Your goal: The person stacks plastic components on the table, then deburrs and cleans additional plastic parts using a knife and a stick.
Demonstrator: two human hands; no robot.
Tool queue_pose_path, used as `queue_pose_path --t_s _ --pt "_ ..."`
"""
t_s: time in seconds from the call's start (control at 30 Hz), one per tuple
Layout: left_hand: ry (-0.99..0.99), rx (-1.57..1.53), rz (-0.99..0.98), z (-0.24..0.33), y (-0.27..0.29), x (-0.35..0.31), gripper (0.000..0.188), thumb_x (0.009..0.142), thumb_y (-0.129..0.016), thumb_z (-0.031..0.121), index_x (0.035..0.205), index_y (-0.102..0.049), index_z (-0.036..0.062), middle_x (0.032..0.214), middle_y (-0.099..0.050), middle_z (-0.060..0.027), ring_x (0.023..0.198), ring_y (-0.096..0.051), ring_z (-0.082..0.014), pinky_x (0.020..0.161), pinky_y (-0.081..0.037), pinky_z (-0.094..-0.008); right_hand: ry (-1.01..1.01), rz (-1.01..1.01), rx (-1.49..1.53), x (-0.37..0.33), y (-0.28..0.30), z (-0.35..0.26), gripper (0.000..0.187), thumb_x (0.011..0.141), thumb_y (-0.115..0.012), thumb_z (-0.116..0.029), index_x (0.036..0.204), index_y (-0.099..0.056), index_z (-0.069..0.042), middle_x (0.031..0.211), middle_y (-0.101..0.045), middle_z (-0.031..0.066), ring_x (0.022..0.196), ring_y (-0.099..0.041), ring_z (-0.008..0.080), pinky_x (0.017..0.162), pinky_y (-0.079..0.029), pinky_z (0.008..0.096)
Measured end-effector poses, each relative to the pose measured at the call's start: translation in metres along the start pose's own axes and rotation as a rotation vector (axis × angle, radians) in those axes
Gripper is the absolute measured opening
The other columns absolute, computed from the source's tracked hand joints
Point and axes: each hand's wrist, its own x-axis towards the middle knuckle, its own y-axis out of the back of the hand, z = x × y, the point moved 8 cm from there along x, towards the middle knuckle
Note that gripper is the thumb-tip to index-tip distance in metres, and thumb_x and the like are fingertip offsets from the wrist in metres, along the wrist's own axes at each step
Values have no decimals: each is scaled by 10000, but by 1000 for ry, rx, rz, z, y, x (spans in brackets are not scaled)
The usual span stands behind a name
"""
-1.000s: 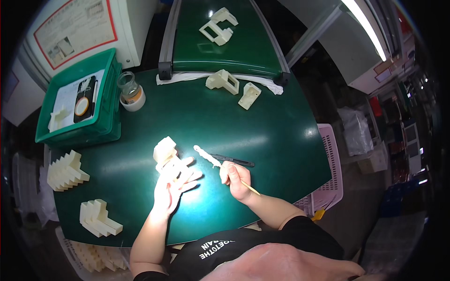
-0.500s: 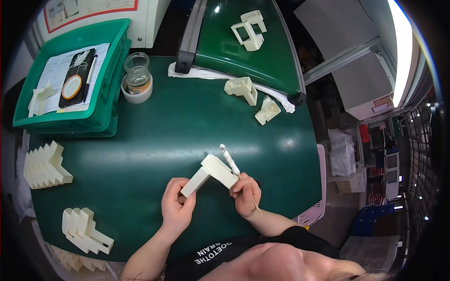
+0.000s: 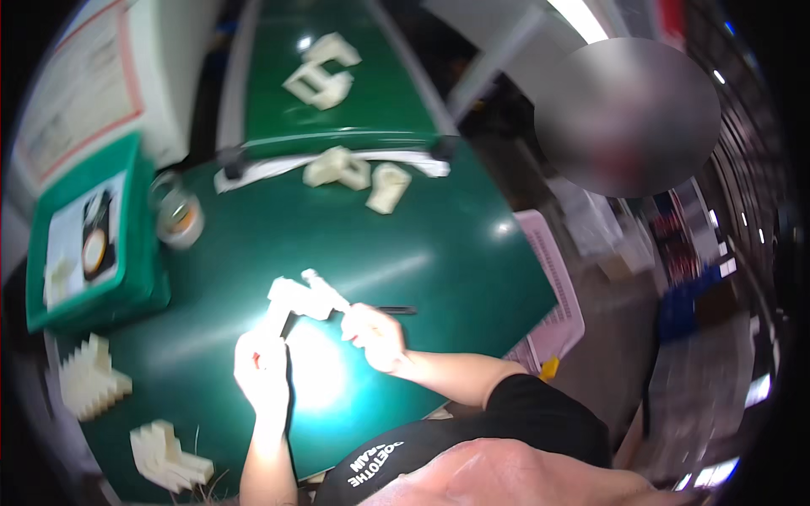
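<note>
My left hand (image 3: 263,371) is closed around the lower arm of a cream L-shaped plastic part (image 3: 291,297), held above the green table. My right hand (image 3: 375,337) pinches a thin stick wound with white cotton (image 3: 324,288). The cotton end lies against or just beside the part's upper arm; blur hides whether they touch. A short dark rod (image 3: 398,310) lies just beyond my right hand. Strong glare covers the left hand and the table beside it.
Cream parts (image 3: 337,169) lie at the belt's end, others on the green conveyor belt (image 3: 337,122). Stacked parts (image 3: 94,379) and more (image 3: 171,458) line the left edge. A green bin (image 3: 139,244), a glass jar (image 3: 177,215) and a pink basket (image 3: 553,278) stand around.
The view has swung to the right and blurred, so the table things sit further left. A bright glare has appeared on the table. Both hands keep their holds.
</note>
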Motion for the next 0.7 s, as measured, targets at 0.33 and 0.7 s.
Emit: queue_pose_path --t_s 0.33,0.7 --pt "-122 116 -12 4 -9 7 82 963 -607 144 977 -588 66 777 -512 37 619 -435 -38 539 -354 -184 153 12 83 4 3 -10 121 991 -500 -58 885 -553 -34 844 -491 26 731 -480 116 666 -403 259" --pt "60 -61 215 -39 126 -93 264 956 -563 96 1202 -508 16 1118 -606 -127 861 -605 -176 699 -509 -279 -256 -78 500 -8 -30 34 179 1013 -478 -166 900 -579 -71 823 -538 0 748 -520 78 654 -443 225"
